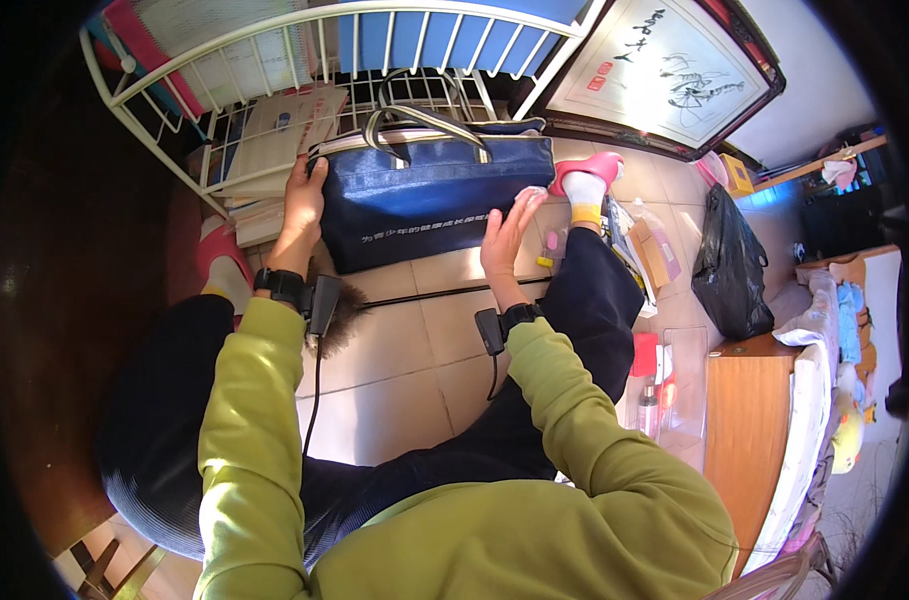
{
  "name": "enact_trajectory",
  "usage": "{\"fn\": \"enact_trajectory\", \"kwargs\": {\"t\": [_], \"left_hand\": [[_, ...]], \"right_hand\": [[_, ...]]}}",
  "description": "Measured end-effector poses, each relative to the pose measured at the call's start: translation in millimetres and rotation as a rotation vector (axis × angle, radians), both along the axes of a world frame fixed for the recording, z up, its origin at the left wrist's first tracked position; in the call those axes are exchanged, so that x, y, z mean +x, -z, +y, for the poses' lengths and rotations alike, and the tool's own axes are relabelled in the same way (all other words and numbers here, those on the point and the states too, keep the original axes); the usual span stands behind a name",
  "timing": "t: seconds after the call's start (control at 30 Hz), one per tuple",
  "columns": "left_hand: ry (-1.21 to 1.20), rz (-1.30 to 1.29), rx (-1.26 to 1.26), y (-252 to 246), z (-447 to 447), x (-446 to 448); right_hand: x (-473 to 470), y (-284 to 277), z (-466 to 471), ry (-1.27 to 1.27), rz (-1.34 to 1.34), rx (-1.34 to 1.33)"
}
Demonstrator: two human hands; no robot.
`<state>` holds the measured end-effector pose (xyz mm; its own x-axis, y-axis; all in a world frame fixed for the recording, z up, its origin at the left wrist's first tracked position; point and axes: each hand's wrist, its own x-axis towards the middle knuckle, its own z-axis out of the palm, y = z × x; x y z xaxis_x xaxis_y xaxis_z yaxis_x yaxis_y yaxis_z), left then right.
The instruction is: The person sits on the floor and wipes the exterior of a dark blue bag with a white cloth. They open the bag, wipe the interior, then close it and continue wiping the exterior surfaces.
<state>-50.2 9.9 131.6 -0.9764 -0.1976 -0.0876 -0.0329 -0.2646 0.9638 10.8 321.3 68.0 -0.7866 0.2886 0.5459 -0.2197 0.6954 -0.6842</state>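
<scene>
A dark blue handbag (432, 195) with pale-edged handles and printed writing stands on the tiled floor between my feet, against a white wire rack. My left hand (304, 196) grips its left end, thumb on the front face and the fingers partly hidden behind the edge. At the bag's lower right, my right hand (510, 231) is raised with its fingers extended, a whitish thing at the fingertips that I cannot make out. Whether those fingertips touch the bag is unclear. Both wrists wear black straps with small devices and cables. Something brown and furry (343, 319) lies beneath my left wrist.
The white wire rack (221, 52) holds papers and a blue panel. A framed picture (664, 75) leans at the upper right. Right of my leg are a black plastic bag (732, 262), a clear tray (685, 382), a bottle (648, 409) and a wooden bed frame (751, 420).
</scene>
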Motion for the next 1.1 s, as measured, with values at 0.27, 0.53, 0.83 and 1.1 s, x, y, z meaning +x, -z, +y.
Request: {"fn": "enact_trajectory", "kwargs": {"t": [0.27, 0.53, 0.83, 1.1], "left_hand": [[-0.057, 0.007, -0.046, -5, 6, 4], [-0.024, 0.078, -0.063, 2, 3, 1], [-0.016, 0.054, -0.005, -1, 5, 4], [-0.065, 0.065, -0.154, -3, 5, 3]], "right_hand": [[8, 16, -100, 0.192, -0.143, -0.572], [56, 37, -274, -0.289, -0.228, -0.617], [64, 5, -217, -0.291, -0.435, -0.929], [45, -3, -135, -0.127, -0.457, -1.138]]}}
